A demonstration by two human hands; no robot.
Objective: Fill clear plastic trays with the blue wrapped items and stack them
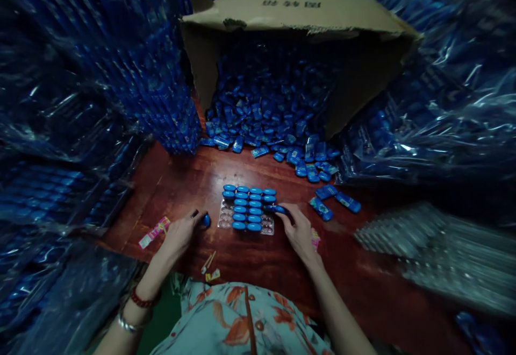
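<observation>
A clear plastic tray (pixel 226 216) lies on the table in front of me, its two middle columns filled with blue oval cases (pixel 247 211). The outer columns hold such cases only in their far rows; the nearer cups there are bare. At the tray's right edge, my right hand (pixel 297 227) pinches one blue case (pixel 277 209) between thumb and fingers. To the left of the tray, my left hand (pixel 184 232) has its fingers curled around another blue case (pixel 206 220), partly hidden by them, just above the table.
Behind the tray, an open cardboard box (pixel 298 13) spills blue cases (pixel 278 113) onto the wooden table (pixel 173 177). Film-wrapped blue stacks (pixel 161 75) rise on both sides. Clear trays (pixel 455 253) are piled at the right. Pink wrappers (pixel 151 234) and small sticks (pixel 208 262) lie nearby.
</observation>
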